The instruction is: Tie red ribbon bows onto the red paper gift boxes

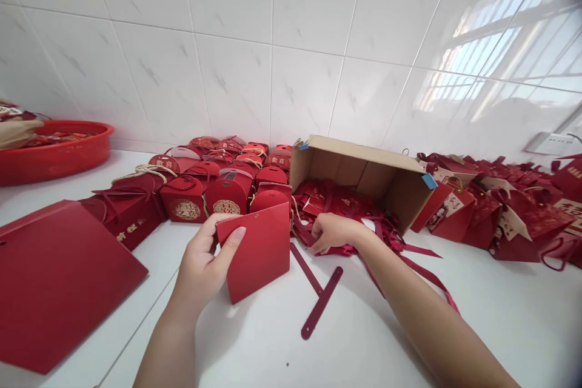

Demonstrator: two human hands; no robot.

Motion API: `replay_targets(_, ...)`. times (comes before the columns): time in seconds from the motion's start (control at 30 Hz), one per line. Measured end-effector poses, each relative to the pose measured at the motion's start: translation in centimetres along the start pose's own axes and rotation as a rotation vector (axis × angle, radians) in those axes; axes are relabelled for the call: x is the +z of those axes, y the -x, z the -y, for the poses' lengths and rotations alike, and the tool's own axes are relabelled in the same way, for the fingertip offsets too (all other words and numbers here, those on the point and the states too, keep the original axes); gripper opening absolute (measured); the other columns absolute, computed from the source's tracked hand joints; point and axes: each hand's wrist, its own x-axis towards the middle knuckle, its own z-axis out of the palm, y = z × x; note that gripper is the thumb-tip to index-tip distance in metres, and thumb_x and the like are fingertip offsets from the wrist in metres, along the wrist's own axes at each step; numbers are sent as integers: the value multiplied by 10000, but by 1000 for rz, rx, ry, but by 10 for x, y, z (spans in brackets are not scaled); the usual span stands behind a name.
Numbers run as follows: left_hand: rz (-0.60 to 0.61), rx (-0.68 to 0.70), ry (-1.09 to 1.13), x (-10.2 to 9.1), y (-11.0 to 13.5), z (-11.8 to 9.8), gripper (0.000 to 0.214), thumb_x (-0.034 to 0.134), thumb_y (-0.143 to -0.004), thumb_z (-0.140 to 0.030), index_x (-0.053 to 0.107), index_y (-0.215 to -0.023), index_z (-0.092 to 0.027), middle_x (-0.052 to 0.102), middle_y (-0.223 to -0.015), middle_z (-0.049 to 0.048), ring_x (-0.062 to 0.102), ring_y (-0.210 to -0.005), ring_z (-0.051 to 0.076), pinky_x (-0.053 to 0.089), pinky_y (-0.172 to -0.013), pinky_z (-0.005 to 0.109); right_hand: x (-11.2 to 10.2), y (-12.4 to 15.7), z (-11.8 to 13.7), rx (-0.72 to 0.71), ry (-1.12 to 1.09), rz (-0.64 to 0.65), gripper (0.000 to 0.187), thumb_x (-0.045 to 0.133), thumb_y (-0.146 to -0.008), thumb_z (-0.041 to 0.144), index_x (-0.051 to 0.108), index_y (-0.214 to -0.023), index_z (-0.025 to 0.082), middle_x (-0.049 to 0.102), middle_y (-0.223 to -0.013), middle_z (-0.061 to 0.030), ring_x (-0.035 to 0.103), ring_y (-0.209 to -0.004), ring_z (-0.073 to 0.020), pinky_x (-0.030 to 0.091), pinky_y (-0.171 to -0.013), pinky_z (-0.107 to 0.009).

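My left hand grips a flat red gift box by its upper left edge, thumb on the front face. The box is held up over the white table, and a small hole shows near its top edge. My right hand reaches to the front of a heap of dark red ribbons, fingers bent and closed around a ribbon at the heap's edge. The heap spills from a cardboard box lying on its side. Just below lie two dark red strips with holes at their ends.
Rows of red gift boxes stand against the tiled wall. A large red folded sheet lies at left, and a red plastic basin is behind it. Several red gift bags stand at right.
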Motion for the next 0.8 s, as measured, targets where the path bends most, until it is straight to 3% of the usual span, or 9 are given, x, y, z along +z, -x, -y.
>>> replay_targets(0.23,-20,66,-60,-1,-4,8,323,640,-756,-520,586,-913,-244,672,-825,1,636,-744,196,527,-626,274,-8,6,-4,-35,2,-79,175,607,-764,271,674,-639,169,708,-712,-31,601,-662,-145,392,-545,-227)
replay_targets(0.37,-55,95,-75,1,-4,8,308,647,-757,-506,584,-903,-243,652,-801,-7,627,-729,181,524,-599,252,-17,12,-8,-56,-4,-118,134,594,-745,182,727,-745,168,715,-741,-36,600,-665,-146,399,-552,-228)
replay_targets(0.47,-70,102,-89,2,-4,7,305,649,-757,-498,583,-897,-234,650,-792,-6,626,-721,177,523,-584,245,-22,15,-11,-80,-14,-124,211,611,-679,111,743,-828,181,717,-766,-27,612,-695,-150,400,-546,-218)
replay_targets(0.6,-67,107,-97,3,-5,7,310,651,-759,-493,584,-902,-227,656,-802,-2,630,-721,179,523,-576,248,-24,16,-16,-117,-57,-77,234,620,-652,117,735,-841,192,720,-786,-19,620,-685,-146,399,-525,-209)
replay_targets(0.8,-79,91,-93,3,-5,5,304,661,-750,-486,586,-889,-226,650,-793,-3,623,-720,173,526,-576,241,-24,6,-29,-221,-151,54,251,642,-648,123,721,-874,200,724,-838,-9,650,-770,-148,460,-620,-200)
